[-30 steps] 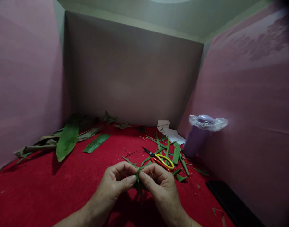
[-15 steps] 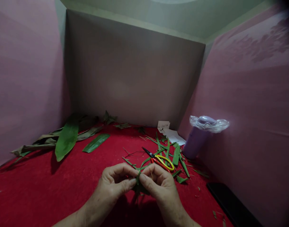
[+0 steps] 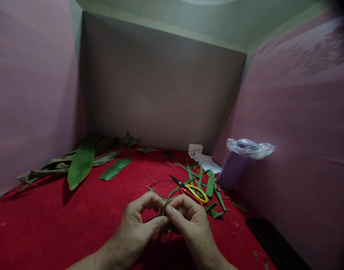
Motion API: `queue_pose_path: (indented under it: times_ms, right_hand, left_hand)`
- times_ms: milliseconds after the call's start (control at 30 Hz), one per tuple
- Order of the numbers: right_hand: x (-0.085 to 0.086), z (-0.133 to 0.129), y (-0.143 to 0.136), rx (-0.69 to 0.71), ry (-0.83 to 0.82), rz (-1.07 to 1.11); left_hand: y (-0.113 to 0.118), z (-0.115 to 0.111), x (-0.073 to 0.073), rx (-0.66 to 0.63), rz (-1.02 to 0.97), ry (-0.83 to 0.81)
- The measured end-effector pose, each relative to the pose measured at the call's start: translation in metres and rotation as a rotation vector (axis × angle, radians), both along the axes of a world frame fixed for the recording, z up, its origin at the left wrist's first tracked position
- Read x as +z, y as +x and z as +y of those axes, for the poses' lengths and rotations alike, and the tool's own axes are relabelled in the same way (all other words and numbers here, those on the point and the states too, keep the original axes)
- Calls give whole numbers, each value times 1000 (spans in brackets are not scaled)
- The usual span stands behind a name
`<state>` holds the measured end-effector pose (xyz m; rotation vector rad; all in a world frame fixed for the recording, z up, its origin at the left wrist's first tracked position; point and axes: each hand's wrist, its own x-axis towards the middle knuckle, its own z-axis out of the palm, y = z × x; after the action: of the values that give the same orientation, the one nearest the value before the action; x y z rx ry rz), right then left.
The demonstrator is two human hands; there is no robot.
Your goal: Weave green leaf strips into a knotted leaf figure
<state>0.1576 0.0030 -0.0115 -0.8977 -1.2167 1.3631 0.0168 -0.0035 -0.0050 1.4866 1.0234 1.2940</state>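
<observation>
A small green leaf piece (image 3: 164,210) is pinched between the fingertips of both hands, low in the middle of the head view. My left hand (image 3: 142,221) holds it from the left with thumb and index finger. From the right, my right hand (image 3: 189,221) grips it with the thumb pressed against the index finger. The piece's lower part is dark and partly hidden by the thumbs. Just beyond my right hand lie scissors (image 3: 193,189) with yellow and red handles, beside cut green leaf strips (image 3: 210,184).
On the red cloth (image 3: 48,232), a large leaf (image 3: 82,165), dry leaves and a cut leaf piece (image 3: 115,169) lie left. White papers (image 3: 207,163), a purple bin (image 3: 234,168) with a plastic liner and a black flat object (image 3: 273,240) are right.
My left thumb has shifted slightly right and downward, and the left index finger has moved a little. My right hand stays nearly in place. The view has shifted slightly.
</observation>
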Motion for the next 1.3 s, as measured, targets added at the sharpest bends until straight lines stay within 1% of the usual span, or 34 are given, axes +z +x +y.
queue_pose_path:
  times_ms: [67,167,200,267,333,367,400,433,467,600,700,833,967,1067,1200,1300]
  right_hand:
    - [1,0,0,5,-6,-36]
    - [7,0,6,-4,49,-135]
    - [10,0,10,-27,102,-183]
    - [15,0,19,-119,276,-321]
    - [19,0,27,-279,476,-475]
    - [20,0,30,-337,526,-508]
    - [21,0,32,-352,543,-525]
    - [22,0,33,-336,530,-530]
    - [21,0,32,-289,494,-528]
    - [18,0,23,-46,286,-464]
    - [15,0,18,40,187,-385]
    - [11,-1,16,55,156,-357]
    - [7,0,14,61,102,-277]
    - [8,3,14,50,84,-252]
    - [12,5,13,47,49,-203]
    - [13,5,13,31,49,-181]
  left_hand:
    - [1,1,0,-10,-56,-43]
    - [2,3,3,-32,-208,-188]
    - [2,4,3,-35,-250,-235]
    - [2,6,5,-35,-300,-304]
    - [2,7,6,-32,-315,-345]
    - [2,7,7,-29,-318,-357]
    - [2,7,7,-27,-319,-363]
    - [2,7,7,-27,-319,-367]
    - [2,6,7,-28,-321,-370]
    - [2,4,6,-42,-319,-381]
    - [2,5,5,-54,-305,-375]
    - [4,5,5,-53,-293,-375]
    - [4,4,5,-72,-289,-394]
    - [2,3,5,-110,-285,-414]
    - [-1,1,7,-178,-300,-401]
    - [0,1,7,-181,-308,-399]
